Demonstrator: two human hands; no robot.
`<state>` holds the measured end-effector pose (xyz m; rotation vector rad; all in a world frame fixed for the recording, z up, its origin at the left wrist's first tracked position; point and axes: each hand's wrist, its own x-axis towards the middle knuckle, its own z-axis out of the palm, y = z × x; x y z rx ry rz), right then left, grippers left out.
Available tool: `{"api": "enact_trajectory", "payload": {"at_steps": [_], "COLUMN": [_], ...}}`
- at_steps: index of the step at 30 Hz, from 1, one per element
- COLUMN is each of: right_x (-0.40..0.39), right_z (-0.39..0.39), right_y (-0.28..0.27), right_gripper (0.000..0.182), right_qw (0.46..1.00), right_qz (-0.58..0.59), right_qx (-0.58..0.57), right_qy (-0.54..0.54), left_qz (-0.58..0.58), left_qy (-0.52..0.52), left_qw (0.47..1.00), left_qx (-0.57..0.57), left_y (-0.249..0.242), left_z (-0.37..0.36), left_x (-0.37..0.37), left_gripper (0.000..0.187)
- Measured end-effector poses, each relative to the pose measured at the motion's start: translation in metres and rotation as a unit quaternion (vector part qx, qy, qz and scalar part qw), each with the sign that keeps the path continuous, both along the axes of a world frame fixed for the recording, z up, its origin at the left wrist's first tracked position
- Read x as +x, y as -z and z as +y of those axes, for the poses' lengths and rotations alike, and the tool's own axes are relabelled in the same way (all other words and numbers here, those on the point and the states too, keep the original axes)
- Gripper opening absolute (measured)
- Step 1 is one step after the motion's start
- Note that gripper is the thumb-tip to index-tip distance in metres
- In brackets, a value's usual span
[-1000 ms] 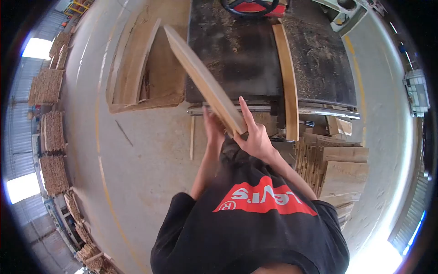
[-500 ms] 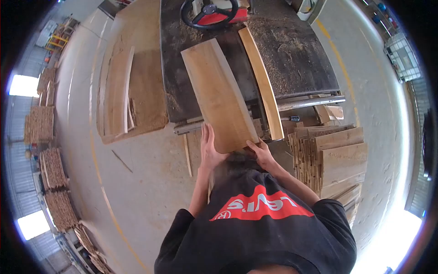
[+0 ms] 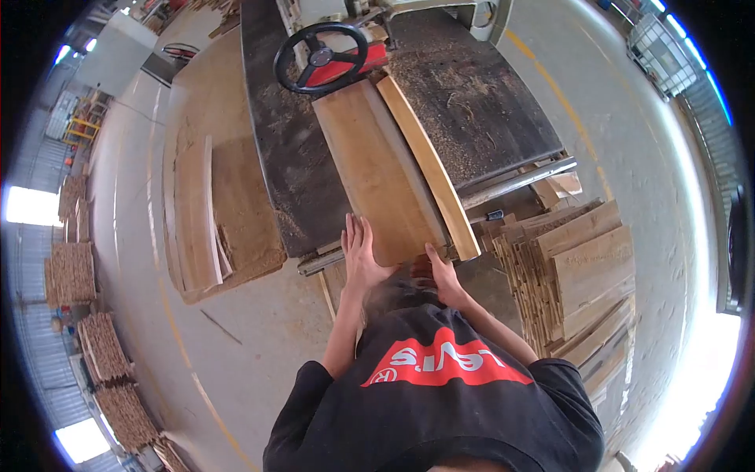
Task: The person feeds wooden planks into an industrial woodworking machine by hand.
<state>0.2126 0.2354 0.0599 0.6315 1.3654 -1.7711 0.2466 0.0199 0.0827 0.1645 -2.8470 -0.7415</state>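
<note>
A wide wooden board [image 3: 377, 169] lies lengthwise on the dark machine table [image 3: 287, 149], its far end near the black handwheel [image 3: 320, 57]. My left hand [image 3: 362, 253] rests against the board's left side at the near end, fingers stretched out. At the near right corner, my right hand [image 3: 442, 275] touches the board's edge with its thumb up; its other fingers reach under and are partly hidden. Along the board's right side runs a narrow, thick wooden strip [image 3: 429, 161], slightly curved.
Sawdust covers the right part of the machine table. Stacked boards [image 3: 594, 267] stand at the right, beside a metal rail [image 3: 519, 182]. On the left, a low wooden sheet [image 3: 244, 165] bears a long plank [image 3: 193, 212]. More wood stacks [image 3: 102, 346] line the far left.
The board has moved forward along the strip, closer to the handwheel, and now lies nearly parallel to it. Both hands remain at its near end. The head view has shifted.
</note>
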Motion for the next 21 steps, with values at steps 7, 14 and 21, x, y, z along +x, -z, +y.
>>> {"api": "enact_trajectory", "payload": {"at_steps": [7, 14, 21], "right_x": [-0.034, -0.093, -0.147], "right_z": [-0.041, -0.087, -0.126], "right_y": [-0.001, 0.015, 0.013], "right_gripper": [0.053, 0.050, 0.043], "right_qw": [0.997, 0.992, 0.990], "right_qz": [0.052, 0.112, 0.114], "right_qx": [0.054, 0.038, 0.023], "right_qy": [0.006, 0.041, 0.084], "left_qz": [-0.044, -0.094, -0.064], "left_qy": [0.006, -0.002, 0.008], "left_qw": [0.999, 0.995, 0.998], "left_qx": [-0.028, -0.046, -0.018], "left_y": [-0.005, -0.015, 0.005], "left_z": [-0.027, -0.067, -0.106], "left_x": [-0.037, -0.097, -0.133], "left_gripper": [0.136, 0.134, 0.142]}}
